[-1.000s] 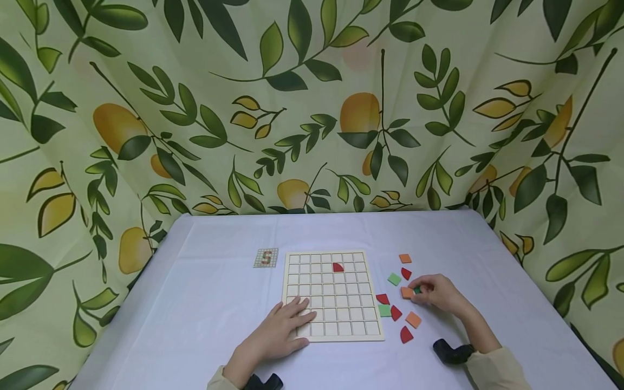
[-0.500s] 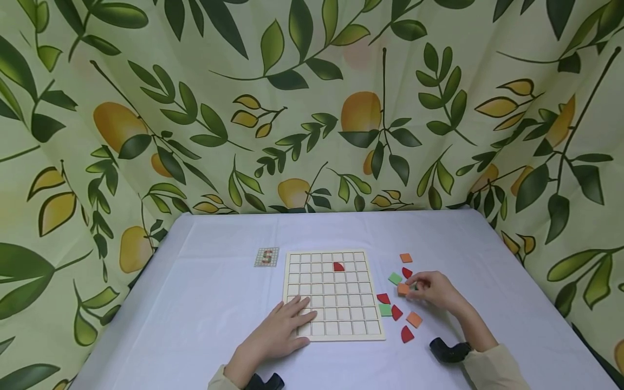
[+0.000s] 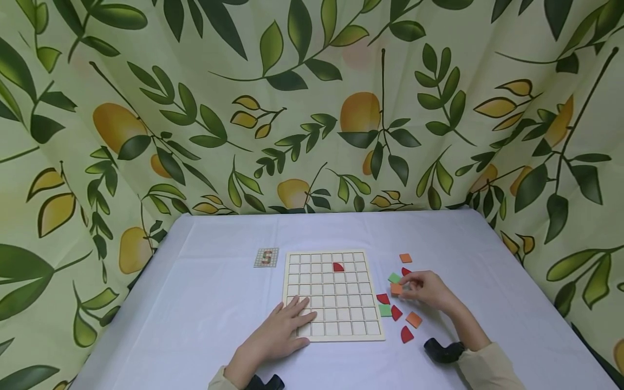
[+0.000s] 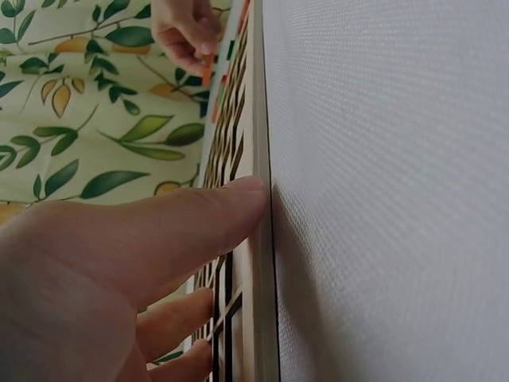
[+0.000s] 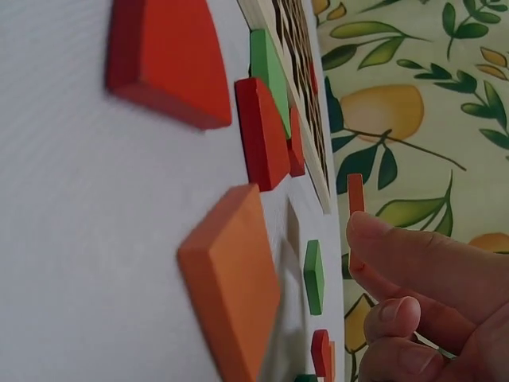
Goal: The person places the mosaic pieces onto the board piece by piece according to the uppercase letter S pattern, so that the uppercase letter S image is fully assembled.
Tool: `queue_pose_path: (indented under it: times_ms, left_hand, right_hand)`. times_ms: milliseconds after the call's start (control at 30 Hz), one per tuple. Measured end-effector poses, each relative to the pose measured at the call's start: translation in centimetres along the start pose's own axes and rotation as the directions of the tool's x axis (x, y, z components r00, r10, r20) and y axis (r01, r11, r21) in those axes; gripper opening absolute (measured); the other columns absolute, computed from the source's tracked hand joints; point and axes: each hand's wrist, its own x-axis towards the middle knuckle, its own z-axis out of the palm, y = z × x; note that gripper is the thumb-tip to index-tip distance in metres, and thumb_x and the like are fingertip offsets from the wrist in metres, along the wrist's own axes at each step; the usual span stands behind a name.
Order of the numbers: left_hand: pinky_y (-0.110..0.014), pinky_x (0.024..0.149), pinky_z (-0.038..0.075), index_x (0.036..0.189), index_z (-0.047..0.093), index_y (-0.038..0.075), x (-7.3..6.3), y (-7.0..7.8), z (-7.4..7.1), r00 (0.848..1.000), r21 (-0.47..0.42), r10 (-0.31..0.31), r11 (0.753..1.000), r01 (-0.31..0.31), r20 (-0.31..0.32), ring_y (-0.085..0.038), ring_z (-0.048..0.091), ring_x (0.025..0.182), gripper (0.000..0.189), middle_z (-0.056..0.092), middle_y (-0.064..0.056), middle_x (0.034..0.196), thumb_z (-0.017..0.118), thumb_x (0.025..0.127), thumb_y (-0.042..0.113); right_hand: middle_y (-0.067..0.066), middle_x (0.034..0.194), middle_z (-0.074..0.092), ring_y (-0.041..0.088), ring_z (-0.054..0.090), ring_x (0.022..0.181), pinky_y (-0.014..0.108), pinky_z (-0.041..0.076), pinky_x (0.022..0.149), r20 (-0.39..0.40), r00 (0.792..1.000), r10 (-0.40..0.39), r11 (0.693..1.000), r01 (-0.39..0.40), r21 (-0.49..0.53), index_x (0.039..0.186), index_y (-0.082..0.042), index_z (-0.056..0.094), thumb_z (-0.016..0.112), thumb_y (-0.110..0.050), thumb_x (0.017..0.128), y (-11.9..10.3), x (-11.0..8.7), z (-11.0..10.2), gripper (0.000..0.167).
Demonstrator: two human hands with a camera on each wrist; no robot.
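Note:
My right hand [image 3: 431, 290] pinches an orange square tile [image 3: 396, 289] between thumb and fingers. In the right wrist view that orange tile [image 5: 355, 191] is held up off the white cloth, edge-on. My left hand [image 3: 280, 331] lies with spread fingers on the lower left corner of a pale grid board [image 3: 345, 328]. Its thumb [image 4: 231, 211] presses along the board's near edge in the left wrist view. One red quarter-circle tile [image 3: 338, 267] sits in a cell of the board's upper part. Below the right hand, a light green square [image 3: 394, 278] lies on the cloth.
Right of the board lie several loose pieces, among them a red quarter-circle [image 3: 407, 335], an orange square [image 3: 413, 319] and a green square [image 3: 384, 310]. A small card [image 3: 266, 258] with a gridded S-like figure lies left of the board. A leaf-print curtain [image 3: 312, 135] hangs behind the table.
The right hand has lifted the orange tile from among the loose pieces and shifted it a little left, towards the board. The left hand has stayed in place.

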Motion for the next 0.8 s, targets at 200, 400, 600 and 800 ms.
queue_pose_path:
  times_ms: [200, 400, 600, 800]
  left_hand:
    - [-0.06, 0.116, 0.028, 0.139, 0.053, 0.026, 0.0, 0.0, 0.0, 1.0, -0.007, 0.001, 1.0, -0.001, -0.004, -0.032, 0.031, 0.148, 0.053, 0.038, -0.005, 0.157, 0.064, 0.088, 0.038]
    - [-0.06, 0.116, 0.028, 0.139, 0.053, 0.026, -0.1, 0.1, -0.1, 1.0, -0.009, 0.001, 1.0, -0.001, -0.001, -0.032, 0.031, 0.148, 0.053, 0.038, -0.005, 0.156, 0.064, 0.089, 0.038]
    - [-0.06, 0.116, 0.028, 0.139, 0.053, 0.024, -0.1, 0.2, -0.2, 1.0, -0.009, 0.003, 1.0, -0.003, 0.0, -0.033, 0.031, 0.148, 0.052, 0.038, -0.006, 0.156, 0.063, 0.089, 0.036]
    - [-0.06, 0.116, 0.028, 0.139, 0.053, 0.024, -0.1, 0.2, -0.1, 1.0, -0.001, 0.001, 1.0, -0.001, -0.002, -0.033, 0.031, 0.147, 0.053, 0.038, -0.005, 0.156, 0.063, 0.089, 0.037]
  right_hand:
    - [0.0, 0.064, 0.042, 0.012, 0.041, 0.063, 0.019, 0.033, 0.052, -0.016, 0.999, -0.031, 0.999, 0.031, -0.022, 0.097, 0.002, 0.07, 0.08, -0.012, 0.075, -0.5, 0.3, 0.3, 0.028]
    - [0.0, 0.065, 0.042, 0.012, 0.041, 0.064, 0.019, 0.032, 0.052, -0.018, 0.999, -0.048, 0.999, 0.048, -0.013, 0.095, 0.001, 0.07, 0.081, -0.011, 0.074, -1.1, 0.6, 0.4, 0.027]
    - [0.0, 0.065, 0.042, 0.013, 0.041, 0.064, 0.019, 0.032, 0.053, -0.014, 0.998, -0.058, 0.998, 0.058, -0.007, 0.096, 0.001, 0.071, 0.08, -0.012, 0.075, -1.7, 1.0, 0.5, 0.027]
    - [-0.002, 0.062, 0.038, 0.011, 0.039, 0.062, 0.02, 0.03, 0.054, -0.017, 0.997, -0.078, 0.997, 0.078, -0.008, 0.096, 0.001, 0.071, 0.08, -0.012, 0.075, -2.3, 1.4, 0.7, 0.026]
